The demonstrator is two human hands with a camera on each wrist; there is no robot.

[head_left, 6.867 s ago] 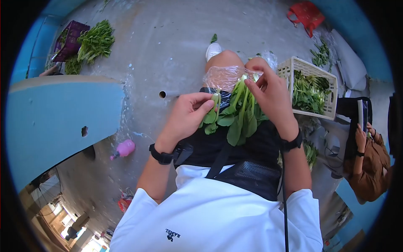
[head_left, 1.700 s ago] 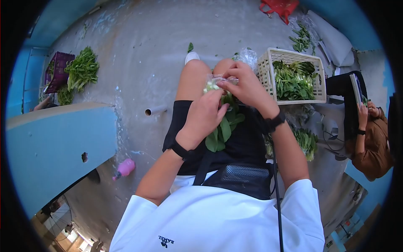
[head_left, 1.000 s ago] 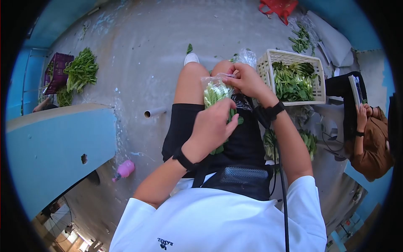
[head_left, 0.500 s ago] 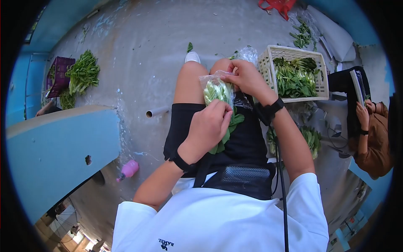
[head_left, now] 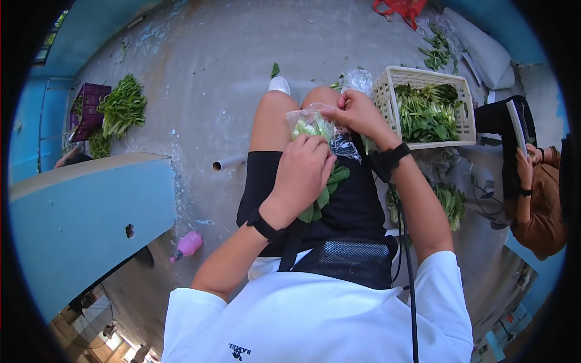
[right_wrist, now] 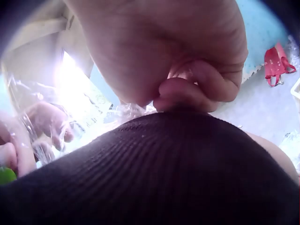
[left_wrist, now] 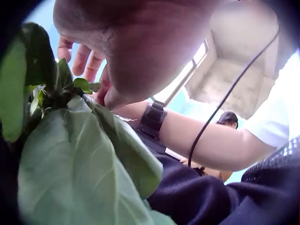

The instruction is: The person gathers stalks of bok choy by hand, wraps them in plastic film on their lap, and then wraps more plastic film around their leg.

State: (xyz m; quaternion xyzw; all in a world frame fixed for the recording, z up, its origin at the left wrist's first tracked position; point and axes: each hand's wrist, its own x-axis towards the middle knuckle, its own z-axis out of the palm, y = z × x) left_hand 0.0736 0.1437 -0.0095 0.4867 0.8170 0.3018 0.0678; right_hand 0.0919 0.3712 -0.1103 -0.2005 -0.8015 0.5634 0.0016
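A bunch of leafy greens (head_left: 315,207) lies across the lap, its pale stalks inside a clear plastic bag (head_left: 310,115). My left hand (head_left: 302,175) curls round the bagged stalks, with the leaves sticking out below it. In the left wrist view, broad green leaves (left_wrist: 79,164) hang beside my left hand (left_wrist: 136,47). My right hand (head_left: 363,118) pinches the bag's edge over the right thigh. The right wrist view shows my right hand (right_wrist: 164,56) with curled fingers and crinkled film beside it.
A cream crate (head_left: 436,144) of greens stands to the right, more greens (head_left: 449,202) below it. A seated person (head_left: 537,212) is at the far right. Left are a blue ledge (head_left: 91,206), a purple crate (head_left: 91,115), a pipe (head_left: 230,162) and a pink bottle (head_left: 189,243).
Earlier the greens were spread loose over the lap with both hands apart; their stalks are now in the bag. My left hand has moved up slightly over the bagged stalks since half a second ago.
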